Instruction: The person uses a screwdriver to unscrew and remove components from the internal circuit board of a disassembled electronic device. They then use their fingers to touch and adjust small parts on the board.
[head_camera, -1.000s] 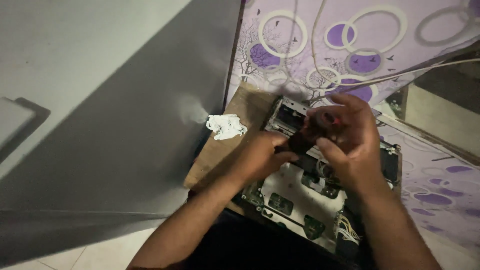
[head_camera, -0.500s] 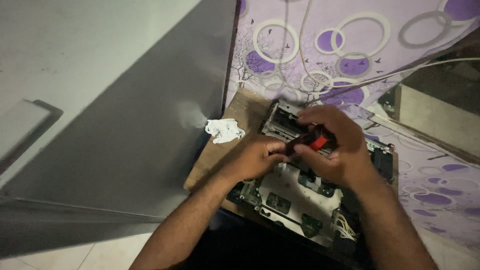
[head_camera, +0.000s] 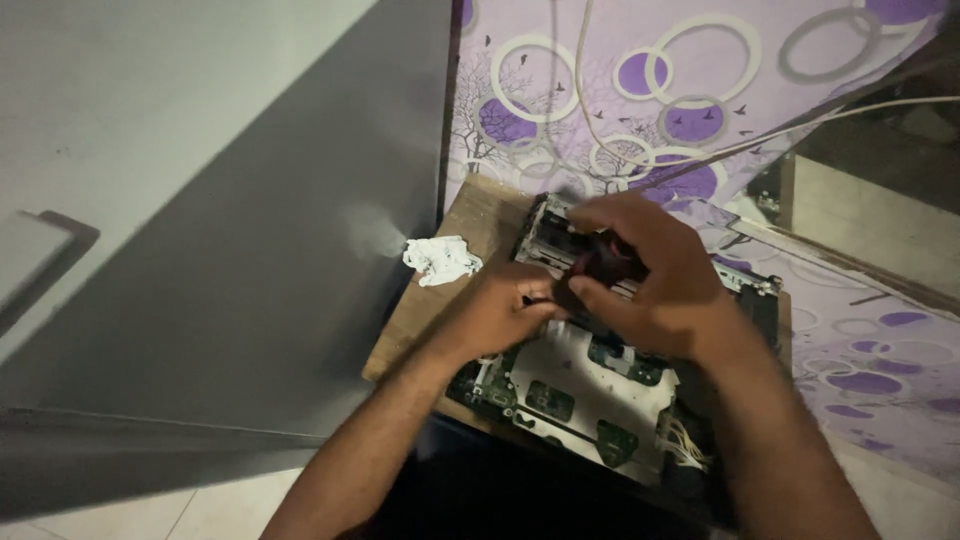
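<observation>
Setting: a dim corner with a grey wall panel (head_camera: 250, 300) at left and a purple cloth with white ring patterns (head_camera: 640, 90) spread behind the work.
Surface: a wooden board (head_camera: 470, 230) lying on the cloth, carrying everything being worked on.
Circuit assembly (head_camera: 580, 385): an opened electronic unit with green boards on a pale metal plate, flat on the wooden board, component side up, likely so the parts can be reached from above.
Tool (head_camera: 610, 258): a dark handle with a red patch, held over the far end of the circuit assembly; its tip is hidden by fingers.
Right hand (head_camera: 655, 285): closed around the tool from above, wrist bent down, forearm coming in from lower right.
Left hand (head_camera: 505, 315): curled, fingers pinched in beside the tool's lower end, apparently steadying it; whether it grips anything cannot be told.
Crumpled white tissue (head_camera: 440, 260): on the wooden board's left part, just beside the assembly.
White cables (head_camera: 700, 150): running across the cloth behind.
</observation>
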